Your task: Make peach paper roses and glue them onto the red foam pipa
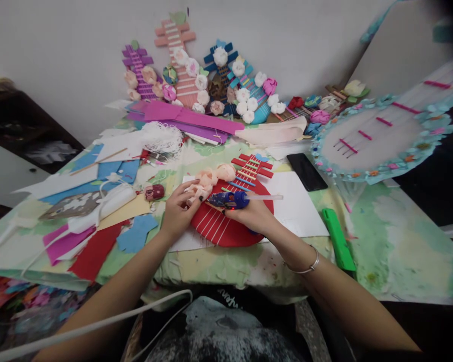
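A red craft instrument shaped like a lute (226,234), with white strings and coloured sticks across its neck, lies on white paper (298,216). Peach paper flowers (225,172) sit along its upper left side. My left hand (177,208) has its fingers closed round the lowest peach flower (198,191) at the instrument's left edge. In my right hand (252,213) is a blue glue gun (230,200), its nozzle pointing left towards that flower. A clear glue stick (270,197) juts from the gun's back. The nozzle tip is partly hidden near my left fingers.
Finished paper instruments (184,80) lean on the back wall. A black phone (307,171) and a green cutter (338,240) lie to the right, near a large blue-trimmed instrument (377,136). Paper scraps (136,234), white string (162,138) and a white cable (109,318) are on the left.
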Tool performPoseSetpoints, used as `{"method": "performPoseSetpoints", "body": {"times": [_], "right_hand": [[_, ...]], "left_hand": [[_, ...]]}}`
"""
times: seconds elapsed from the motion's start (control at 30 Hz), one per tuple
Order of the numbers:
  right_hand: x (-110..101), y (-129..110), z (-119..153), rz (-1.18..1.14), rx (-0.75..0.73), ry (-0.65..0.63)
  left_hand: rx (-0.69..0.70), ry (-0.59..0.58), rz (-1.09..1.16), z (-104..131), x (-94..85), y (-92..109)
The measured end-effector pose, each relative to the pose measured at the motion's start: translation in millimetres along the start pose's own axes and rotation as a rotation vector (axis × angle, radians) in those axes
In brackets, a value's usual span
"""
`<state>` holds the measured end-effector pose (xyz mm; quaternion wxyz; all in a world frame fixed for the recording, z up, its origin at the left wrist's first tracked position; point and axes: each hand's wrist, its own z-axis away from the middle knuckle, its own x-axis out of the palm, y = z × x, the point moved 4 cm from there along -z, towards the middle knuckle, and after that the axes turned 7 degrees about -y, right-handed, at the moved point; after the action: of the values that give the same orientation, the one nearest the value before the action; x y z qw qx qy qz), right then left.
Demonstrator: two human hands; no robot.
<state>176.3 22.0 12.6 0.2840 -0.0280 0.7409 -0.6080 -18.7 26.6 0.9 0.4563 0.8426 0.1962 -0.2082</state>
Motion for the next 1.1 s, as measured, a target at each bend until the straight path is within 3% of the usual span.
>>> {"method": "performPoseSetpoints", "body": {"times": [0.2,1.1], "right_hand": [[1.3,3.5,-0.9,0.04,0.054,-0.007],[-1.2,-0.3,-0.3,0.036,0.047,0.014]], "left_hand": [[0.01,0.006,-0.004,0.3,0.0,-1.7],[0.013,0.001,-0.021,0.3,-0.2,-1.9]]}}
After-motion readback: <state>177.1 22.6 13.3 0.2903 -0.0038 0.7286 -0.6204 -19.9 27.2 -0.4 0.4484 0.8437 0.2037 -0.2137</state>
